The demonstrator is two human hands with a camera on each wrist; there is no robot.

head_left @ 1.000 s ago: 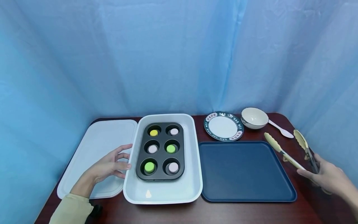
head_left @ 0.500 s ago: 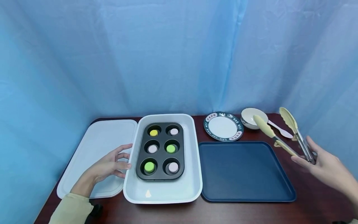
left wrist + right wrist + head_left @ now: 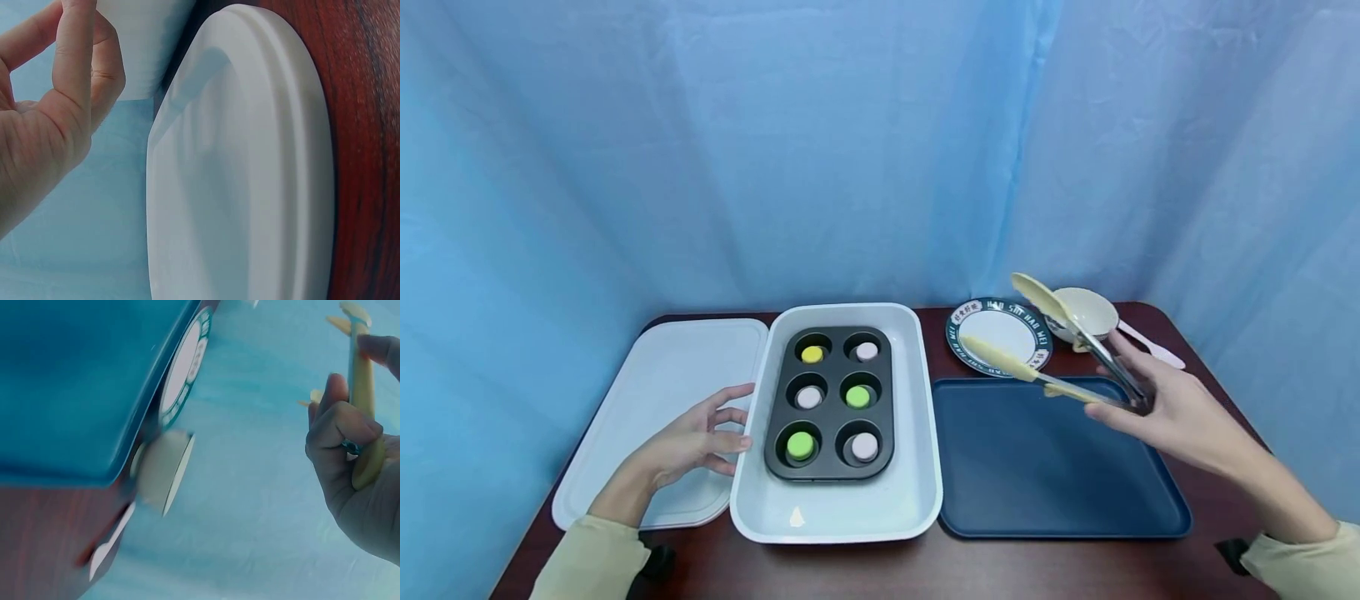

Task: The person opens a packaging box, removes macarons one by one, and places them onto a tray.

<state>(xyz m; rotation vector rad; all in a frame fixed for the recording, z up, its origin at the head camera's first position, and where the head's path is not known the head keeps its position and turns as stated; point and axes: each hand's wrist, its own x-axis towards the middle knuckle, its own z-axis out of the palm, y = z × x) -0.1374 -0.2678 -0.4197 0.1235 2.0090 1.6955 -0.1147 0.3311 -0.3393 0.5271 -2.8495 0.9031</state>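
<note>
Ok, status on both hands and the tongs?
Right hand holds tongs, spread open. Left hand at left rim of white basin. Six discs in muffin pan. Basin's right rim between tongs and pan.

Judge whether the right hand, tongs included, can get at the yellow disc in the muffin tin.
Probably yes: the right hand holds the tongs spread, and nothing covers the yellow disc, though the white tub's rim needs clearing.

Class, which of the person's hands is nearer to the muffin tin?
The left hand. It is at the left wall of the white tub that holds the muffin tin; the right hand, gripping tongs, is farther off, near the right end of the blue tray.
</note>
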